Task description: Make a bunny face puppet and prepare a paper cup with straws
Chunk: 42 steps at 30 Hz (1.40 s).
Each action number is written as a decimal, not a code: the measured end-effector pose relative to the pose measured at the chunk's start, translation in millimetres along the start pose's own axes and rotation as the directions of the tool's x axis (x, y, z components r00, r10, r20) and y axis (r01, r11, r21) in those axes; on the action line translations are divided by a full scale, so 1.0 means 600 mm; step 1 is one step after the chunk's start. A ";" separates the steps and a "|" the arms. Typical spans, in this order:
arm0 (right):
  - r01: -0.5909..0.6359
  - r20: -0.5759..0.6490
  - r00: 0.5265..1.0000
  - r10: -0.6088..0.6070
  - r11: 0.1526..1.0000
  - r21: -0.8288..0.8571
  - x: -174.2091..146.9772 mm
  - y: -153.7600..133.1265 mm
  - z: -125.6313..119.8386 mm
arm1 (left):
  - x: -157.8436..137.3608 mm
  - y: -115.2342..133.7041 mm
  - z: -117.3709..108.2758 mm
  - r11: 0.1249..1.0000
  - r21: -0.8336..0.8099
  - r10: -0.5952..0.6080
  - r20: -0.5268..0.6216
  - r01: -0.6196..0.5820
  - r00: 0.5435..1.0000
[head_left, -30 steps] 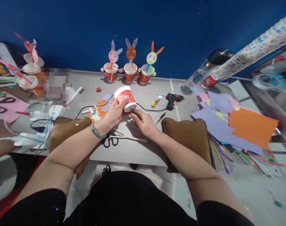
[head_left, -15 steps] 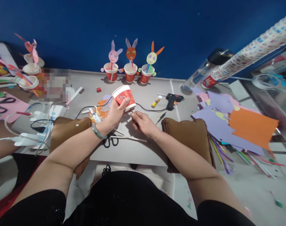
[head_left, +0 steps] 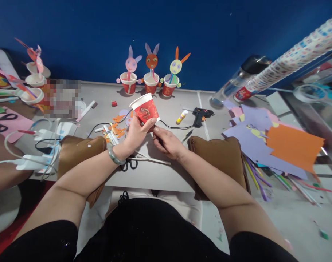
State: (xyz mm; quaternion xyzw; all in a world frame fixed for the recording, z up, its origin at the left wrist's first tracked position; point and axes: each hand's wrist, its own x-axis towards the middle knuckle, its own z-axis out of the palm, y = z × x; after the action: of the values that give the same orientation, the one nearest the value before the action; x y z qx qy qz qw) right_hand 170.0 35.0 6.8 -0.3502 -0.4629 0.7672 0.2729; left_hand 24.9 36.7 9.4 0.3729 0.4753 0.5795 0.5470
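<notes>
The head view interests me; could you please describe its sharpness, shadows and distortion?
Head view: the held cup looks fairly sharp; head view: soft shadows lie around the rabbit cups; head view: the cup stack seems stretched toward the right edge.

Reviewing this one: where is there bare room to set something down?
Behind the held cup, between the rabbit cups and glue stick; also along the table's front edge, between the cushions. Crowded: left, with power strips and cords; right, with paper; and by the left hand, with scraps.
</notes>
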 end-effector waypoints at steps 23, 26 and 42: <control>-0.040 0.014 0.999 0.040 0.999 0.017 0.001 0.000 -0.005 | 0.009 0.006 0.001 0.981 -0.182 -0.035 0.177 0.067 0.984; 0.066 -0.052 0.996 -0.076 0.983 -0.170 0.001 0.002 -0.011 | 0.009 0.004 0.002 0.978 -0.198 -0.032 0.168 0.066 0.985; 0.071 -0.066 0.993 -0.095 0.953 -0.296 0.001 -0.004 -0.016 | 0.010 -0.005 0.001 0.982 -0.179 -0.031 0.175 0.062 0.984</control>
State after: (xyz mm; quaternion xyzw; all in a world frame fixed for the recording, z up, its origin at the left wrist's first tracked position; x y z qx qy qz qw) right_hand 177.4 41.5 6.0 -0.3971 -0.5746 0.6635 0.2681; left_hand 25.9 42.6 6.0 0.3581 0.3797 0.5737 0.6312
